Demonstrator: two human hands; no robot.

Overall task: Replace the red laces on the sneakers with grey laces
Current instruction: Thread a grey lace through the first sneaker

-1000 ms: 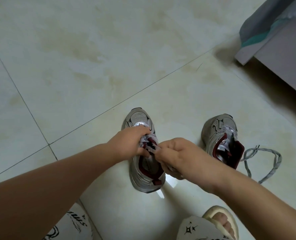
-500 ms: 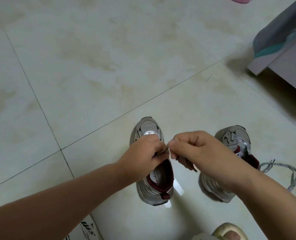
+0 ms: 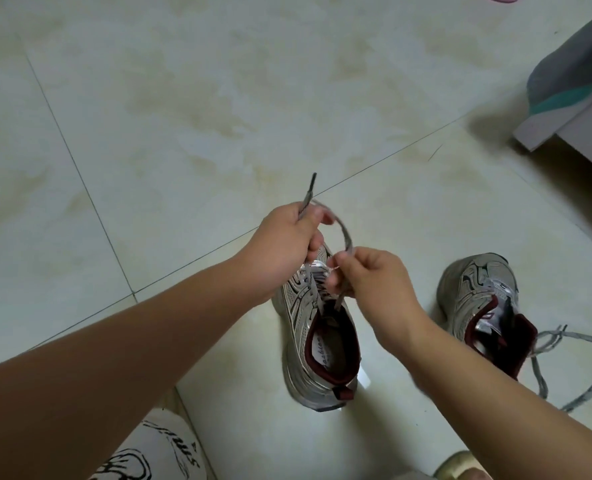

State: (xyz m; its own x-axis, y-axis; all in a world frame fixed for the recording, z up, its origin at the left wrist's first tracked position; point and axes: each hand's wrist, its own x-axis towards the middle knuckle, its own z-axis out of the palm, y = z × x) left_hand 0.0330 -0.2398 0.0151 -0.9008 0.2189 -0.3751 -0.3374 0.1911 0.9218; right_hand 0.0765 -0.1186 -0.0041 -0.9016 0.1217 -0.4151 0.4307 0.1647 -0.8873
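the near sneaker (image 3: 322, 327) stands on the floor (image 3: 183, 98) with a grey lace (image 3: 344, 233) threaded through its front eyelets. just above its toe, the left hand (image 3: 284, 244) is curled round one lace end, whose tip pokes up, while the right hand (image 3: 367, 275) pinches the other. no red lace shows on this shoe. right of it, the second sneaker (image 3: 481, 299) looks unlaced, and a loose grey lace (image 3: 571, 358) lies beside its heel. judging by this, about half the job remains.

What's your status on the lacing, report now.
Left hand grips grey lace near its tip; right hand pinches the same lace. Lace runs down into near sneaker. Second sneaker unlaced, loose lace beside it. Nothing obstructing.
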